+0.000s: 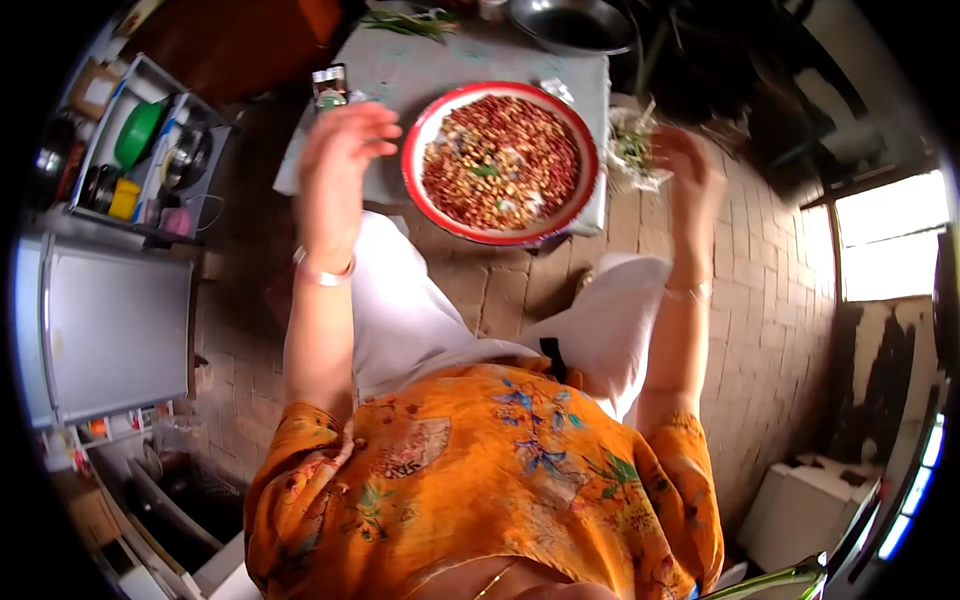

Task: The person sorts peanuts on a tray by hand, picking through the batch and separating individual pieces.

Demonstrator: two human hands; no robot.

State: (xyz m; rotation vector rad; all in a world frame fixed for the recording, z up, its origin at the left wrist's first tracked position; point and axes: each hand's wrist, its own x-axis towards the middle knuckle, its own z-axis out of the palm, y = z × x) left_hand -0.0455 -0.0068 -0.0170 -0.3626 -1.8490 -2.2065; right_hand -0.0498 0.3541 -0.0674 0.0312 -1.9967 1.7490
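A round white enamel basin (413, 150) with a red rim sits at the near edge of the table. Spread inside it is a layer of small red-brown and pale tan pieces (540, 145), with a few green bits; their exact kind is too small to tell. My left hand (338, 180) is raised to the left of the basin, apart from it, fingers partly bent and holding nothing. On the basin's other side hovers my right hand (692, 180), also clear of the rim. Motion smears its fingers, so their grip is unclear.
The cloth-covered table (385, 75) also bears a dark pan (572, 25), green stalks (412, 22) and a small dark box (329, 86). A bag of greens (632, 150) is right of the table. A shelf with a green bowl (140, 133) and a grey cabinet (118, 330) are left.
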